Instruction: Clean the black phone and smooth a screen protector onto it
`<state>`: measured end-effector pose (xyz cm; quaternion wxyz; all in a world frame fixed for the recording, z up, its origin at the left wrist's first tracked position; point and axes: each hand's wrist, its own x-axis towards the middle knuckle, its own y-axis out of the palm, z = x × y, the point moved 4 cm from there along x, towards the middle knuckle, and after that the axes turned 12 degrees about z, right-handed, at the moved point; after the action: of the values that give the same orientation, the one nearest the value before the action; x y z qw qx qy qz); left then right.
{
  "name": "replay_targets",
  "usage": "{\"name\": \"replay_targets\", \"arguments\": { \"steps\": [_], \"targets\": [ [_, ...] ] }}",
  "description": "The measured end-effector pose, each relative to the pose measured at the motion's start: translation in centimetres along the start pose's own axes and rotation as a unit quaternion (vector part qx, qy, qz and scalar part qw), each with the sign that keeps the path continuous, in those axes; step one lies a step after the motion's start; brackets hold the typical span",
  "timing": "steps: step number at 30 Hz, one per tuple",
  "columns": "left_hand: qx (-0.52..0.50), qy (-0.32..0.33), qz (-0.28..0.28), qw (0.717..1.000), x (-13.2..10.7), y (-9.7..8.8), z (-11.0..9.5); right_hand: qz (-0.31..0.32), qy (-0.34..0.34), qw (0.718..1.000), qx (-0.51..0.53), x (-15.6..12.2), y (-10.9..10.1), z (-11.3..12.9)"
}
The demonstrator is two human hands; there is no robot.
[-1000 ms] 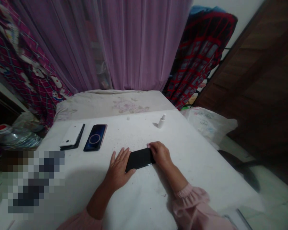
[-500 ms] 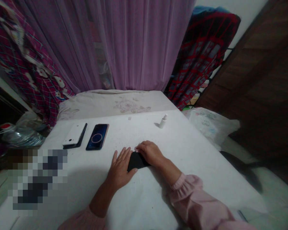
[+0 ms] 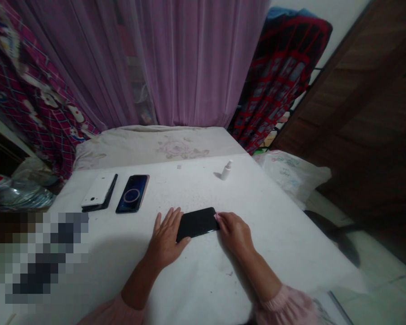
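Observation:
A black phone [image 3: 198,222] lies flat on the white-covered table, dark screen upward. At its left end, my left hand [image 3: 165,239] steadies it, with the thumb along the near edge and the outstretched fingers by the far one. My right hand [image 3: 236,232] is at the phone's right end, its fingertips closed on a small pale pink piece [image 3: 216,216] against the phone's edge; whether this is cloth or tissue I cannot make out. Beyond the hands stands a small white spray bottle [image 3: 226,171]. Tiny crumbs or drops dot the table near the phone.
To the left lie a phone with a dark blue screen [image 3: 132,194] and a white phone [image 3: 98,190] on top of a dark one. A tiny pale square [image 3: 179,167] sits farther back. A plastic bag [image 3: 291,174] hangs beyond the right edge; a large water bottle [image 3: 18,194] stands left.
My right hand has slid right, from the phone's far edge to its right end, uncovering most of the screen. My left hand keeps its place on the phone. The view has shifted slightly.

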<state>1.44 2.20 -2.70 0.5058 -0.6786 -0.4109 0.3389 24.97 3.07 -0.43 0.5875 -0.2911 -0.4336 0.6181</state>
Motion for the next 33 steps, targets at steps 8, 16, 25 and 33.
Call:
{"name": "replay_targets", "arguments": {
  "steps": [8, 16, 25, 33],
  "targets": [
    [0.017, 0.017, -0.019, 1.000, 0.1, 0.5, 0.4, -0.028, -0.138, 0.990, 0.018, -2.8, -1.0, 0.6],
    [0.021, 0.032, -0.014, 0.999, 0.2, 0.5, 0.5, 0.010, -0.310, 0.950, -0.036, -1.2, 1.0, 7.0],
    [0.008, 0.028, 0.011, 1.000, 0.2, 0.2, 0.4, 0.003, -0.280, 0.959, -0.039, -1.1, -1.2, 2.6],
    [0.008, 0.040, -0.016, 0.999, 0.1, 0.4, 0.6, 0.010, -0.286, 0.957, -0.048, -1.2, 0.0, 4.1]
  ]
}}
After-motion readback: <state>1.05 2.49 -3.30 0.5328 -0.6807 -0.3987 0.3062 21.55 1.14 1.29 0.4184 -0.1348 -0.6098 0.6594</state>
